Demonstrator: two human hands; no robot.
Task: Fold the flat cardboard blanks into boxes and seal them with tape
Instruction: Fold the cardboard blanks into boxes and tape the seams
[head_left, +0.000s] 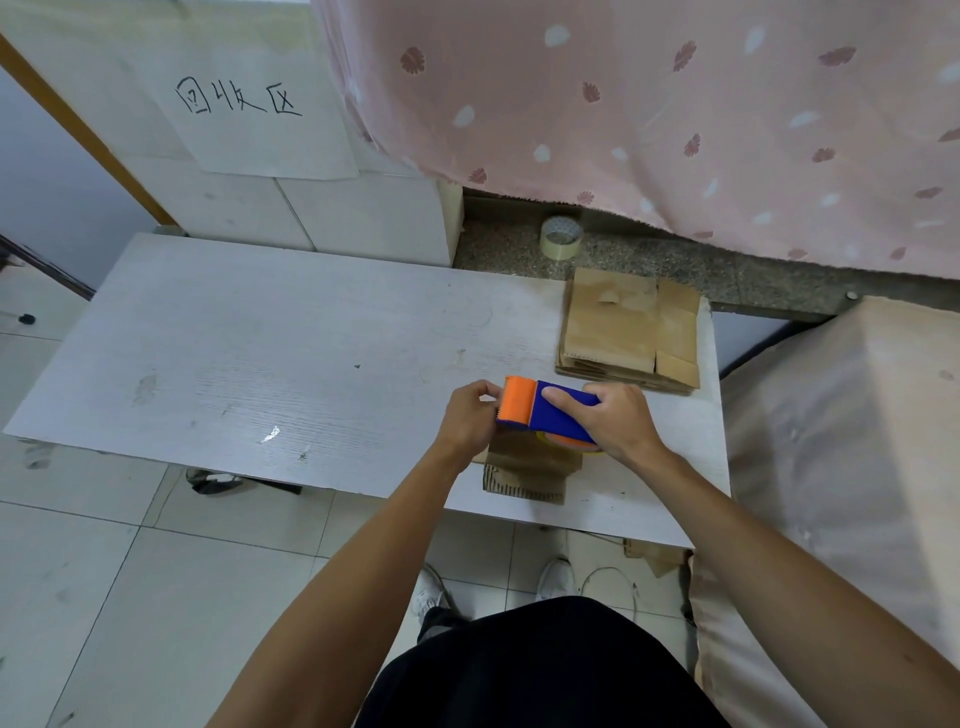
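My right hand (621, 421) grips a blue and orange tape dispenser (545, 410) over a small cardboard box (527, 467) standing near the table's front edge. My left hand (470, 415) pinches at the orange front end of the dispenser, with its fingers curled there. The box is largely hidden under both hands and the dispenser. A stack of flat cardboard blanks (631, 330) lies on the table behind my right hand.
The white table (260, 353) stretches to the left. A roll of clear tape (561, 236) stands on the stone ledge behind. A pink curtain (675, 104) hangs above, a covered seat (841, 441) is at the right, and cardboard scraps (654, 558) lie on the floor.
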